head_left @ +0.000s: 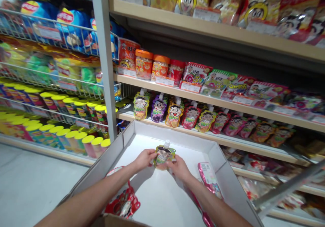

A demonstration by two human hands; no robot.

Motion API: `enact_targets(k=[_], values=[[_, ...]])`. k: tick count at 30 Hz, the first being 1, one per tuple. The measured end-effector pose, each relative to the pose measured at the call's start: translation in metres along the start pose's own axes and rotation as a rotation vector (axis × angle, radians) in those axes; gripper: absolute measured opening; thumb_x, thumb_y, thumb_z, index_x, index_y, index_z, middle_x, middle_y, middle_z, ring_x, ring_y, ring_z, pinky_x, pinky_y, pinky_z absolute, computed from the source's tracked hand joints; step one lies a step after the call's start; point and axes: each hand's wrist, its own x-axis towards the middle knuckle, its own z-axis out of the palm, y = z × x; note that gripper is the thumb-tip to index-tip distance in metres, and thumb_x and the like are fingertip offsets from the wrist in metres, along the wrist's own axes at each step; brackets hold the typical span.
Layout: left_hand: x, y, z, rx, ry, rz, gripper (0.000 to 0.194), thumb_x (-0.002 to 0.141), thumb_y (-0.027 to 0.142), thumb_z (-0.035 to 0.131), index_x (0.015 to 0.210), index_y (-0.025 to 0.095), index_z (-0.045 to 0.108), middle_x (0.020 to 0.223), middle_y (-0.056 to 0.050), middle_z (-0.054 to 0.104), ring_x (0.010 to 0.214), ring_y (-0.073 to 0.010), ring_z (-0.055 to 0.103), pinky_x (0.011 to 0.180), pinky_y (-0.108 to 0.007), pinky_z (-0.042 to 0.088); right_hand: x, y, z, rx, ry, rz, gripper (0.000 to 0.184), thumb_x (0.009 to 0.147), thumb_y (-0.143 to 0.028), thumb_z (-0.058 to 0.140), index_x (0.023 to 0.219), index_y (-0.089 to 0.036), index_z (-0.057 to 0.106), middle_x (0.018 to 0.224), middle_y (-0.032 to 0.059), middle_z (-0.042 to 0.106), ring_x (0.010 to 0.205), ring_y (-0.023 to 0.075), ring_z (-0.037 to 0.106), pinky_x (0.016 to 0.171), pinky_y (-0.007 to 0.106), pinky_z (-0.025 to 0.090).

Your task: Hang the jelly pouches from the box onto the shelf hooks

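Note:
Between my two hands is a yellow-green jelly pouch (163, 156) with a cartoon face and a white spout cap on top. My left hand (145, 159) pinches its left edge, and my right hand (180, 167) grips its lower right side. The pouch is upright above the white floor of a shallow cardboard box (162, 194). Below my left forearm, a red package (124, 200) lies in the box, partly covered by the arm. To the right of my right forearm is a pink-and-white package (209, 178), also in the box.
Past the box, a shelf holds a row of similar spouted pouches (175, 113). Above them stand snack jars (144, 64) and gummy bags (195, 74). A grey upright post (103, 50) divides this from wire racks of chips (73, 25) on the left. A grey bar (291, 184) slants at lower right.

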Motion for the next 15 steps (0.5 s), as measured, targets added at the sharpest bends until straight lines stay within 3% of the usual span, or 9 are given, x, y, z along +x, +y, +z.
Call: enact_targets(k=[4,9,12,15], values=[[0.007,0.002,-0.010,0.006,0.146,0.084,0.026,0.065,0.034,0.041,0.064,0.011,0.053,0.054,0.000,0.050,0.053,-0.0118,0.048,0.045,-0.022,0.038,0.018,-0.009,0.029,0.014,0.036,-0.088,0.021,0.061,-0.026,0.051,0.076,-0.011,0.055,0.055,0.0005,0.054,0.042,0.0094,0.046,0.040,0.021,0.038],[0.017,0.032,-0.072,0.045,0.423,0.290,0.027,0.065,0.036,0.042,0.066,0.012,0.056,0.060,-0.002,0.056,0.059,-0.0137,0.051,0.049,-0.022,0.041,0.061,-0.072,0.073,-0.019,0.083,-0.327,0.021,0.061,-0.023,0.049,0.077,-0.011,0.055,0.066,0.0049,0.060,0.053,0.0147,0.053,0.047,0.024,0.043],[0.026,0.051,-0.109,0.055,0.578,0.330,0.026,0.064,0.035,0.044,0.067,0.013,0.057,0.060,-0.002,0.057,0.059,-0.0140,0.052,0.050,-0.022,0.041,0.093,-0.106,0.096,-0.082,0.136,-0.421,0.022,0.059,-0.022,0.051,0.079,-0.012,0.055,0.072,0.0059,0.061,0.061,0.0165,0.055,0.053,0.025,0.043],[0.043,0.063,-0.131,0.039,0.690,0.338,0.024,0.063,0.032,0.044,0.067,0.013,0.058,0.057,-0.001,0.057,0.057,-0.0135,0.052,0.049,-0.021,0.041,0.123,-0.123,0.113,-0.138,0.203,-0.476,0.023,0.058,-0.022,0.052,0.079,-0.013,0.056,0.075,0.0054,0.062,0.068,0.0173,0.056,0.060,0.026,0.043]])
